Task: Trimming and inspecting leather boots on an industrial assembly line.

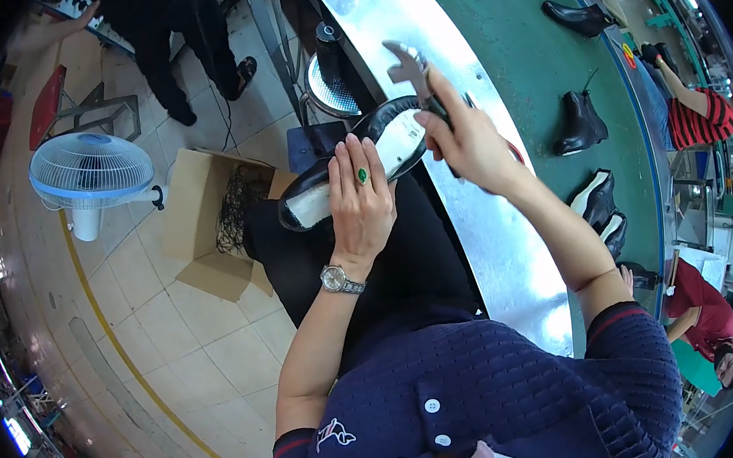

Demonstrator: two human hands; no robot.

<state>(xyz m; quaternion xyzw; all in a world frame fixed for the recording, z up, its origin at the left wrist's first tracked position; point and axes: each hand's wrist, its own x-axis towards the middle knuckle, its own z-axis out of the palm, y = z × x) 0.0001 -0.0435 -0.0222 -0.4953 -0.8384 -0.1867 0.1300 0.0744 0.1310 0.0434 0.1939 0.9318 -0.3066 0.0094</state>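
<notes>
A black leather shoe (401, 142) lies bottom-up across my lap and against the workbench edge, its pale sole board facing me. My left hand (362, 196) rests flat on the sole, fingers stretched out side by side; a green-stoned ring and a wristwatch are on it. Above the shoe's far right end, my right hand (466, 137) is closed around the dark handle of metal-headed pincers (405, 62). The pincers' hooked head points up and left, apart from the shoe. My right fingers hide part of the handle.
To my right runs a shiny metal bench (507, 243), then a green conveyor (498, 34) carrying several black shoes (582, 123). A cardboard box (190, 209) and a fan (91, 170) stand left. A round stool (328, 93) is beyond the shoe. Other people stand nearby.
</notes>
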